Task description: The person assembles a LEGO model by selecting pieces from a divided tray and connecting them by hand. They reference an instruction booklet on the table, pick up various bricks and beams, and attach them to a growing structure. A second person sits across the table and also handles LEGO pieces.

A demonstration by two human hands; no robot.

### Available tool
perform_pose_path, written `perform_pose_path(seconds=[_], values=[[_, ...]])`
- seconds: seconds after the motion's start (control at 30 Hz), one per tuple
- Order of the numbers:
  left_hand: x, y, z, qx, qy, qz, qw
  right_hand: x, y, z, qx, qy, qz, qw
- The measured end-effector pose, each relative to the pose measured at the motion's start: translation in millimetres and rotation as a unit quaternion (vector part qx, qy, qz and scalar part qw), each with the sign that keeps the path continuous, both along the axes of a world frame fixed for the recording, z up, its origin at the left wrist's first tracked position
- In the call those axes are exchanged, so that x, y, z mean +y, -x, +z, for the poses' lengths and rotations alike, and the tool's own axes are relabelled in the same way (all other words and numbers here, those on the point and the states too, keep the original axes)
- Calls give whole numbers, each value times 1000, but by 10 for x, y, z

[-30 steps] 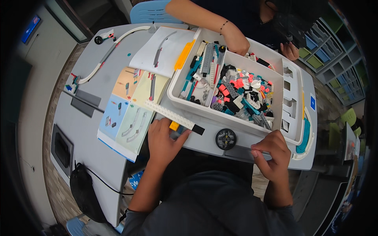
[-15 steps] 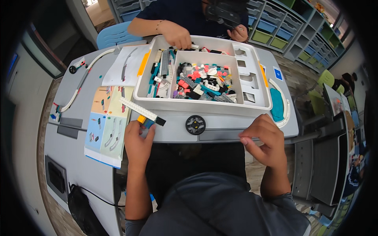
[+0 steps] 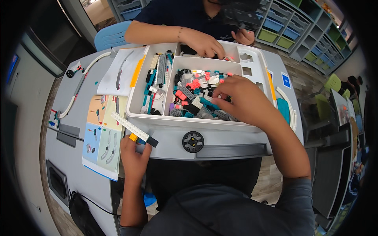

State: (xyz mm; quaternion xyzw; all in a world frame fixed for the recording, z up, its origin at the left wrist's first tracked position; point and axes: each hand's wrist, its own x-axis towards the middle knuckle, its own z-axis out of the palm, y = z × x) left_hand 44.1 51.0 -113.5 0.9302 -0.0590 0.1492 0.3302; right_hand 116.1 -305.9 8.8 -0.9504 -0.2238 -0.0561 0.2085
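Note:
In my left hand [image 3: 134, 158] is a small brick-built model [image 3: 132, 128], gripped at its underside. It has a long white studded beam, a yellow piece below and a black end piece. My right hand [image 3: 246, 100] reaches over the white sorting tray [image 3: 189, 119], above its large middle compartment. Its thumb and forefinger are apart over the mixed loose bricks [image 3: 193, 88], with nothing visible between them. Some of the bricks are hidden beneath that hand. A black wheel [image 3: 193, 142] lies on the table between the tray and me.
Left of the tray lies an open instruction booklet [image 3: 103, 133]. Beyond it a curved white-and-grey track [image 3: 80, 84] runs along the table. A co-worker's hand [image 3: 206, 45] reaches into the tray's far compartment. At the right are a teal piece [image 3: 283, 109] and a curved white piece [image 3: 290, 104].
My right hand has moved from the table's front edge up and left over the tray's bricks. The co-worker's hand has shifted right. My left hand still holds the brick-built model.

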Motion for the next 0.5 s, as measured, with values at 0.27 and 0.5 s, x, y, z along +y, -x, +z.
perform_pose_path(seconds=[0.27,0.5], values=[[37,5,111,-10,2,-29,1000,873,-581,-379,6,208,8,978],[87,22,192,14,64,-7,998,889,-469,-32,83,81,-79,990]])
